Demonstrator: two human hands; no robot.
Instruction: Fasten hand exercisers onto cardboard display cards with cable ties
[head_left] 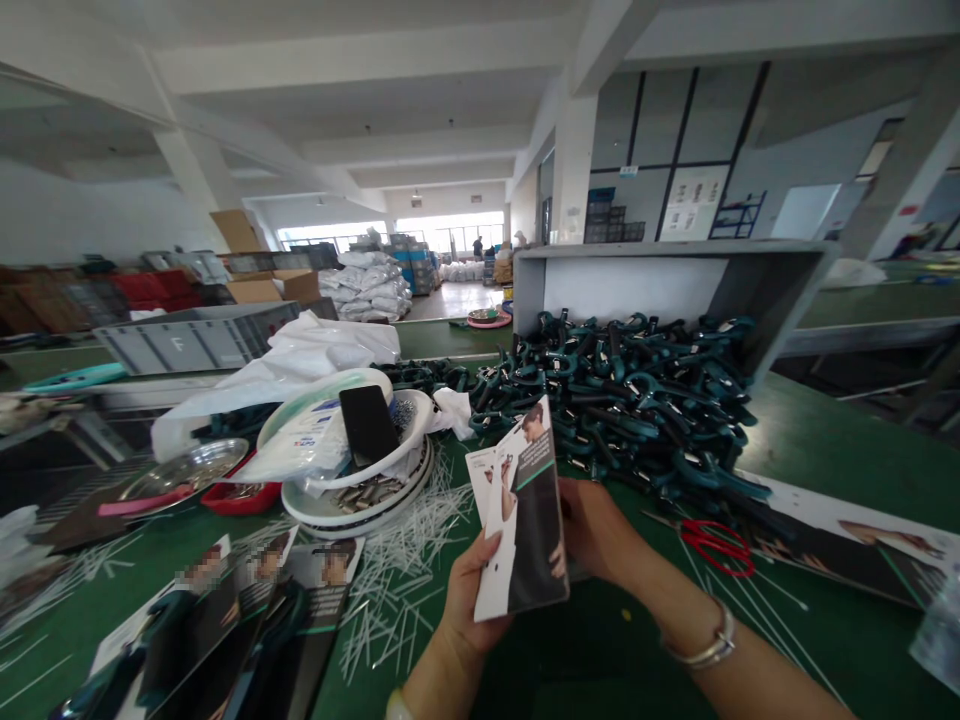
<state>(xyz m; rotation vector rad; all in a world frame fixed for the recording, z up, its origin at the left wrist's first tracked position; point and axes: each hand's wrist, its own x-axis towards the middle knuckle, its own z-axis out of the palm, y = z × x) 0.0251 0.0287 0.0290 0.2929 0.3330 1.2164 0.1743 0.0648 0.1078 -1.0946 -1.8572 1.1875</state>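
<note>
My left hand (466,592) is closed on the lower left edge of a few printed cards (534,530), its thumb on their front. The cards stand tilted upright, slightly fanned, white and black with a green line and pictures of a person. At their right edge is my right hand (604,530), a bracelet on its wrist; it grips the cards from behind, its fingers mostly hidden. Behind the cards spreads a heap of dark teal and black handled tools (622,390), spilling from a grey crate (780,300) tipped on its side.
White plastic strips (405,560) lie scattered left of my hands. Stacked bowls (300,505) hold metal parts, a bag and a black phone (367,425). Red-handled scissors (716,547) and more printed cards (862,540) lie right. Carded tools (262,630) sit front left.
</note>
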